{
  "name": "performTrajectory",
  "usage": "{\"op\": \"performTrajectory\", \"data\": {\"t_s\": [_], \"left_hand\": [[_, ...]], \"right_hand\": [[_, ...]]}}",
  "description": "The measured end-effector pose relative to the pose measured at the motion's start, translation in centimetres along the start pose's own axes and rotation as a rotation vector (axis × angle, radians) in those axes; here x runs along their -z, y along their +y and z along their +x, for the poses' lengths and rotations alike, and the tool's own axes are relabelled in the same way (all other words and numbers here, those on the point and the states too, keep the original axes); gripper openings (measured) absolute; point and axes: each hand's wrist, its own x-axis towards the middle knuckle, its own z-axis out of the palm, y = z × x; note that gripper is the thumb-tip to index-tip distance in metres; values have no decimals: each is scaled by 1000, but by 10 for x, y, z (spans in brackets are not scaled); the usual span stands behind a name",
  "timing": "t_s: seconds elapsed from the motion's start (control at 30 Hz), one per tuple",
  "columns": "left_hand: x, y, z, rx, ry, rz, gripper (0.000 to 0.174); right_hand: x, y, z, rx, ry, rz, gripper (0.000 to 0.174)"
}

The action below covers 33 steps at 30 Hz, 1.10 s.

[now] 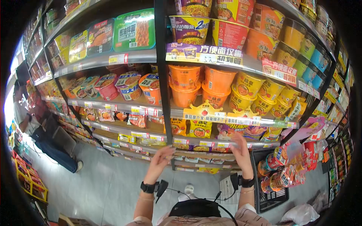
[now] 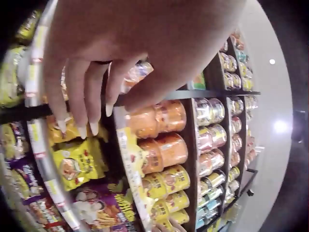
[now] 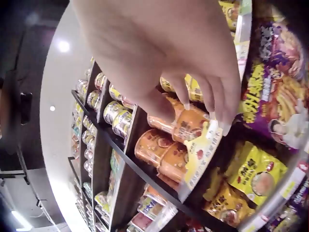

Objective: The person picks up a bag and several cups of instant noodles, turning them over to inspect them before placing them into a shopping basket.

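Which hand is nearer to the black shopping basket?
Right. The right hand is just left of the black shopping basket in the head view; the left hand is much farther left.

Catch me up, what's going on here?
A person faces store shelves of instant noodles, left hand and right hand both held out in front, fingers loose, neither gripping anything. Orange cups and yellow cups stand stacked on the shelf ahead. At the person's right, a black basket already holds several packaged noodle cups.
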Motion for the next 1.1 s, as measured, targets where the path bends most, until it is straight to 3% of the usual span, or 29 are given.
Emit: {"op": "performTrajectory", "data": {"t_s": [0.1,0.27,0.5,0.6,0.73,0.9,1.03,1.1], "left_hand": [[-32,28,74,-273,-170,7,50],[-93,57,180,-455,-201,21,63],[-115,48,270,-487,-30,82,65],[-111,43,287,-394,-106,44,66],[-117,48,275,-433,-105,106,72],[-117,56,203,-418,-154,92,75],[-117,62,138,-312,-247,-80,79],[-109,59,103,-258,-330,-4,81]], "right_hand": [[-7,-27,68,118,16,139,53],[-17,-39,152,274,118,-16,63],[-22,-18,210,353,206,-121,81],[-27,-29,220,288,184,-68,86],[-30,-26,222,312,187,16,91],[-31,-30,170,335,186,34,92],[-27,-30,97,151,173,232,96],[-15,-27,48,27,95,367,96]]}}
